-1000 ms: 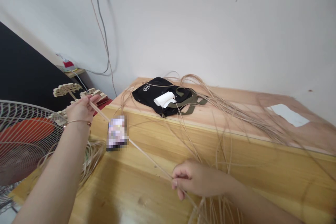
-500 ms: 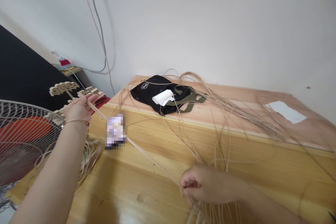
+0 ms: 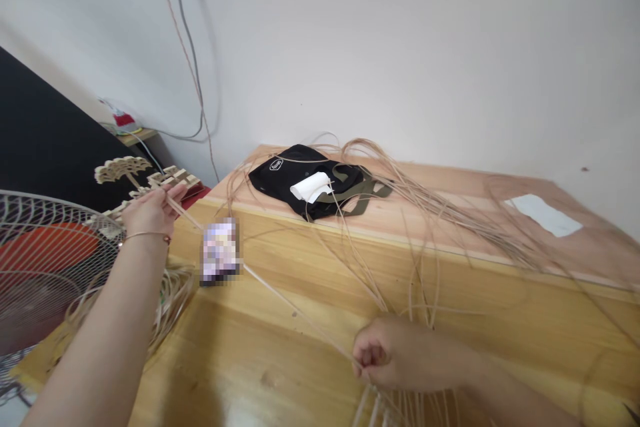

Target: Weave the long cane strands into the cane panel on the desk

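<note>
My left hand [image 3: 149, 211] pinches one end of a long pale rattan strand [image 3: 280, 297] near the table's left edge, beside a wooden tree-shaped ornament [image 3: 120, 170]. The strand runs taut across the wooden table [image 3: 280, 373] to my right hand [image 3: 395, 352], whose fingers are closed round it and round a bundle of several more strands hanging below. A tangle of loose rattan strands [image 3: 450, 220] spreads over the far side of the table.
A black bag [image 3: 300, 180] with a white paper roll lies at the table's back. A blurred phone-sized object [image 3: 219, 252] rests near my left hand. A standing fan [image 3: 45, 267] is at the left, cables hang on the wall, and a white sheet [image 3: 544, 215] lies far right.
My right hand has slid rightward and slightly down along the strand. My left hand has stayed at the table's left edge, holding its end.
</note>
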`<move>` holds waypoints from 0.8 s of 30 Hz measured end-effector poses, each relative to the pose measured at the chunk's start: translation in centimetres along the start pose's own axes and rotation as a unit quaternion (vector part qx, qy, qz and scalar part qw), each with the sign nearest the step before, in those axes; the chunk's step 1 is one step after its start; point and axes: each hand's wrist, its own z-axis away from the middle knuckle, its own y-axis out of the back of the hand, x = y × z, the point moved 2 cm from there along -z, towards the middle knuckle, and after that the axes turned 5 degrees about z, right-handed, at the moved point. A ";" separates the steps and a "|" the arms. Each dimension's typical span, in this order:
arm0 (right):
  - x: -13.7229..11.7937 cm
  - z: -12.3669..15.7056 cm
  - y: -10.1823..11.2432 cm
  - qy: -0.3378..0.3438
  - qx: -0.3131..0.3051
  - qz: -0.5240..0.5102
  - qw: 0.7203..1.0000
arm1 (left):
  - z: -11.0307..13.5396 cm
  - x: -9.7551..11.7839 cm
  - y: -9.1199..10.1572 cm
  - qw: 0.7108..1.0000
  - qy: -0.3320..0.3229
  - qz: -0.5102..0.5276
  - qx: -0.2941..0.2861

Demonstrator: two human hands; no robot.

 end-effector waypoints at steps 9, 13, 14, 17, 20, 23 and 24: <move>0.7 0.1 0.0 -0.018 0.029 0.021 0.999 | 1.6 0.6 -0.4 0.999 0.022 0.003 0.045; 1.0 0.2 0.0 -0.013 0.043 0.026 0.999 | 1.8 0.5 -0.6 0.998 0.032 0.004 0.056; 1.0 0.2 0.1 -0.009 0.045 0.030 0.998 | 1.9 0.6 -0.6 0.998 0.030 0.001 0.058; 0.8 0.2 0.2 0.003 0.047 0.040 0.998 | 2.3 0.7 -0.7 0.998 0.013 -0.012 0.061; 0.9 0.2 0.2 0.003 0.043 0.043 0.998 | 2.6 0.7 -0.9 0.998 -0.012 -0.038 0.048; 1.4 0.0 0.2 0.001 0.044 0.044 0.998 | 2.6 0.6 -0.8 0.997 -0.036 -0.068 0.033; 1.6 0.0 0.2 0.001 0.042 0.041 0.998 | 2.6 0.5 -0.7 0.995 -0.045 -0.086 0.024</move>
